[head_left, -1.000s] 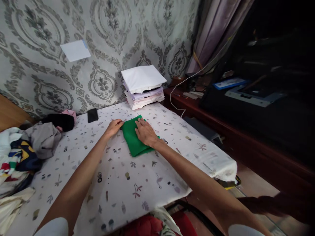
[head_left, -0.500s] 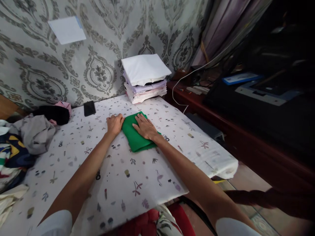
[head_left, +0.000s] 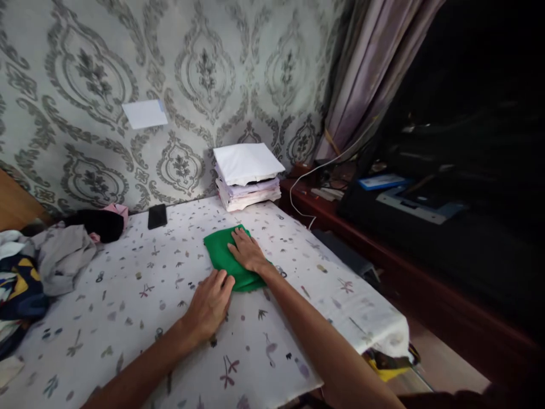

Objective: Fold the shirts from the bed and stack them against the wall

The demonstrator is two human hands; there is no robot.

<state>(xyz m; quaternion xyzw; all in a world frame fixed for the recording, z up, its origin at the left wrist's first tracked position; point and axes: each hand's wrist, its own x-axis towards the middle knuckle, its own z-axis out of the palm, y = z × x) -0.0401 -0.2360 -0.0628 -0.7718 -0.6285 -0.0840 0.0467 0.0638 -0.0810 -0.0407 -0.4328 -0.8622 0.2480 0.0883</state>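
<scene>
my right hand (head_left: 249,253) lies spread on the folded green cloth (head_left: 221,249); my left hand (head_left: 209,305) curls at its near-left edge, whether gripping i cannot tell.

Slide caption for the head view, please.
Right hand resting flat on a folded green cloth, left hand at its near edge, over a white sheet printed with small motifs.

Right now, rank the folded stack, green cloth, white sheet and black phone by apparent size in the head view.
1. Folded stack and green cloth: too close to rank, as the right hand hides part of the cloth.
2. White sheet
3. Black phone
</scene>
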